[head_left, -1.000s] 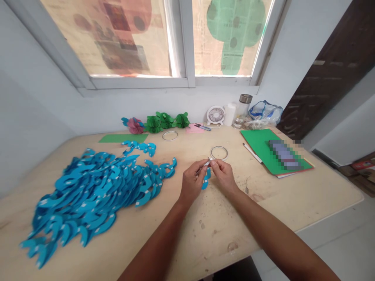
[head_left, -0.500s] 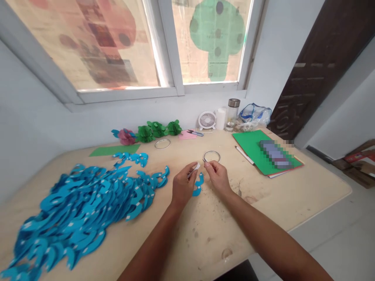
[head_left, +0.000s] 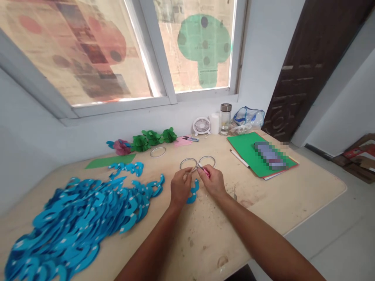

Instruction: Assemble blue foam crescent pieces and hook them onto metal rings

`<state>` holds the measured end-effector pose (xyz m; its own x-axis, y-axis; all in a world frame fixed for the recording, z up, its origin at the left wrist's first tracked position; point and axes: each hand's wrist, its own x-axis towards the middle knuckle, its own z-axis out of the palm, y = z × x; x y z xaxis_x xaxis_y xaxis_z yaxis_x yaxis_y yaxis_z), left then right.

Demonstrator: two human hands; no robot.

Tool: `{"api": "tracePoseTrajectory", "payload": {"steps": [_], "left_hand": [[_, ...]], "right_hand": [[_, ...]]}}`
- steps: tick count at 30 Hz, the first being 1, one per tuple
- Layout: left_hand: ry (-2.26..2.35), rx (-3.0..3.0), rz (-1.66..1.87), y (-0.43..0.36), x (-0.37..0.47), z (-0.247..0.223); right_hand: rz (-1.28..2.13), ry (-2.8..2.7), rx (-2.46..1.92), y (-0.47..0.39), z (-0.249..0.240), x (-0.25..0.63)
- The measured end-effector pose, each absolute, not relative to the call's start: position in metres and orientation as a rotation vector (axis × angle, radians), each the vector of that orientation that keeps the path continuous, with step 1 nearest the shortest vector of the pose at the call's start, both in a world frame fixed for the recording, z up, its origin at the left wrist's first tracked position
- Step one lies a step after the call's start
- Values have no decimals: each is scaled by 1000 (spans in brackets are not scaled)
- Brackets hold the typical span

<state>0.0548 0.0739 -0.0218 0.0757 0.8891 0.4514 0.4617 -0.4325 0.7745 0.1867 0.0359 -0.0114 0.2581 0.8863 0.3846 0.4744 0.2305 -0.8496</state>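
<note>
My left hand (head_left: 181, 186) is closed, its thumb and fingertips pinching the near edge of a thin silvery ring (head_left: 188, 159). Close beside it, my right hand (head_left: 215, 181) is closed around a small pink and white item (head_left: 206, 171) whose kind I cannot make out. A second thin silvery ring (head_left: 207, 157) shows just beyond the right fingertips; whether they grip it is unclear. Below the hands lie a few curved blue paper pieces (head_left: 192, 196) on the wooden table (head_left: 199, 230). To the left spreads a large heap of similar blue pieces (head_left: 88, 210) with small white patches.
A third ring (head_left: 158, 152) lies farther back, near green and pink paper flowers (head_left: 140, 143). Along the wall stand a small fan (head_left: 201, 125) and a glass bottle (head_left: 225, 119). Green sheets (head_left: 247, 148) with a blurred phone-like item and a white pen (head_left: 239, 159) lie right.
A ring now shows face-on at my left hand, where a white strip was visible before. Pink shows in my right hand. The hands are slightly closer together, and the view has shifted.
</note>
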Motion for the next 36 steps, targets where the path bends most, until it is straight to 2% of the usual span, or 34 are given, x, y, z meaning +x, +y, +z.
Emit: {"api": "tracePoseTrajectory", "payload": {"steps": [8,13,24,36], "left_hand": [[1074,1097,1264,38,27,-10],[937,844,1177,42,19,-7],[853,855,1097,40,11,-3],[1042,1101,1130,38,10,1]], "right_hand": [[260,-1696,-1393,25,-8,176],[123,-1885,-1393,23,-11,172],[3,-2115,-1296,20,-11,168],[11,-2226,-1341,19,-6,168]]}}
